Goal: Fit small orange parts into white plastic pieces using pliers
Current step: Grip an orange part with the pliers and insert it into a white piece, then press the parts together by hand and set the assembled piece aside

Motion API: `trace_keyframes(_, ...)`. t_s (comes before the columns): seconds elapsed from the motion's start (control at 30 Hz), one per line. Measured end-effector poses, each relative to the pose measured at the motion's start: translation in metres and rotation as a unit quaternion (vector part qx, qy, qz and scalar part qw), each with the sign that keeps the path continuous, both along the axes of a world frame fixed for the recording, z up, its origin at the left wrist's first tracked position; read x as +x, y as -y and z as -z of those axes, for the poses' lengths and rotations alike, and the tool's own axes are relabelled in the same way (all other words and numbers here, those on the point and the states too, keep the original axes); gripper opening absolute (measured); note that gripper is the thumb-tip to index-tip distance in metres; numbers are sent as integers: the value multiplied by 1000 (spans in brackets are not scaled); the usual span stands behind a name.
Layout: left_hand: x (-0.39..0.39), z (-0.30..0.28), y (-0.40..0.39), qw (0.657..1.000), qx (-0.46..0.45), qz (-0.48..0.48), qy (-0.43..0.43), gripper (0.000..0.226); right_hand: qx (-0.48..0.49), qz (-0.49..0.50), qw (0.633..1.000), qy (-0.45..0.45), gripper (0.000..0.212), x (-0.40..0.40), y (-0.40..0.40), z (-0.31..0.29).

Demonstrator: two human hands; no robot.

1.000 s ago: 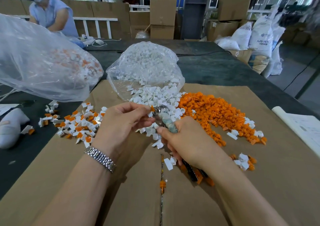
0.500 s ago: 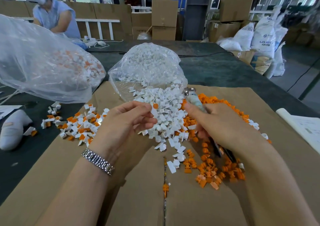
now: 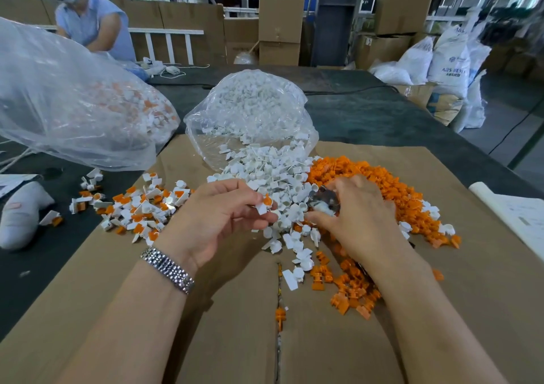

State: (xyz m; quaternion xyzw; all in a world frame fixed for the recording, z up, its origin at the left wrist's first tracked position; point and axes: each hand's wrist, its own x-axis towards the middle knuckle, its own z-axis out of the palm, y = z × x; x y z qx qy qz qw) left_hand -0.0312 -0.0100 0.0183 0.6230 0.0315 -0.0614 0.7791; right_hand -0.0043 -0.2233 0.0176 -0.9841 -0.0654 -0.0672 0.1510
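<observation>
Left hand holds a fitted piece; right hand brings the pliers down at the seam of the two piles.

I read the left hand (image 3: 217, 216) as pinching one white piece with its orange insert (image 3: 265, 204) between thumb and curled fingertips, clear of the cardboard sheet (image 3: 235, 339). My right hand (image 3: 359, 216) is wrapped round the pliers (image 3: 322, 201), whose metal head points forward and left, just beside the held piece; I cannot tell how the jaws stand. The orange parts (image 3: 382, 177) lie under and to the right of that hand, the white pieces (image 3: 273, 171) straight ahead between both hands. In my judgement the right hand is nearer the next orange part. The parts are small, blocky and densely heaped.
</observation>
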Motion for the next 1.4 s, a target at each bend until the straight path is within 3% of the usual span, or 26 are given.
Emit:
trace_keyframes(0.1, 0, 1, 2, 1000, 6, 15, -13, 8, 215, -198, 955, 57, 33, -6, -9, -4)
trace_keyframes(0.2, 2, 4, 2, 999, 22, 27, -19, 9, 273, -273, 921, 51, 21, -11, -17, -2)
trace_keyframes(0.6, 5, 11, 6, 994, 112, 4, 4, 14, 138, -297, 938, 115, 6, -10, -18, -1)
trace_keyframes(0.77, 5, 10, 6, 993, 117, -4, -1, 15, 167, -292, 939, 77, 8, -11, -17, -1)
trace_keyframes(1.1, 2, 10, 10, 993, 117, -7, 10, 14, 127, -279, 948, 80, 8, -13, -20, -2)
trace_keyframes(1.3, 6, 12, 15, 994, 83, -66, 32, 22, 156, -212, 955, 135, 12, -18, -31, 5)
trace_keyframes(1.4, 6, 14, 19, 992, 77, -83, 51, 21, 189, -157, 962, 117, 13, -17, -37, 9)
